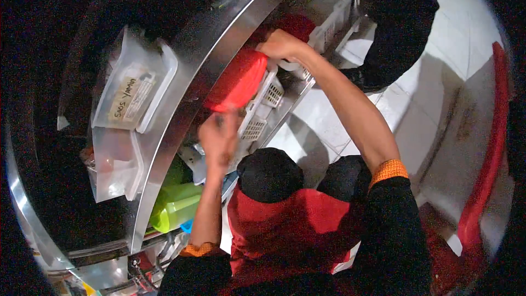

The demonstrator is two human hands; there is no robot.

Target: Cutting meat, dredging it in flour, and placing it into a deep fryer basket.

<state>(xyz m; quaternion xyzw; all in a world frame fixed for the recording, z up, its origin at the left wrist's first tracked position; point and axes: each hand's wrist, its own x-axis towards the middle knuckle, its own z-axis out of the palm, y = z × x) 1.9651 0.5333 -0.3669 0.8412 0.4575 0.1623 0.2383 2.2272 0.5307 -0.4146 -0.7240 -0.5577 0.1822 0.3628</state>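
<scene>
A red plastic container (240,80), tilted, is between my hands at the front of the shelf below the steel counter (197,65). My right hand (279,45) is at its upper rim with the fingers bent over it; part of the fingers is in shadow. My left hand (220,131), blurred, is at its near end; whether it grips the container cannot be told. Below and beside the red container stand white plastic baskets (254,129) with slotted sides. A darker red thing (298,26) lies behind my right hand.
Two translucent lidded containers (123,98) (115,164) stand on the counter, one with a handwritten label. Green containers (174,207) are on the shelf near my left forearm. A larger white basket (335,12) is at the far end, beside a person's dark-clothed leg (402,33).
</scene>
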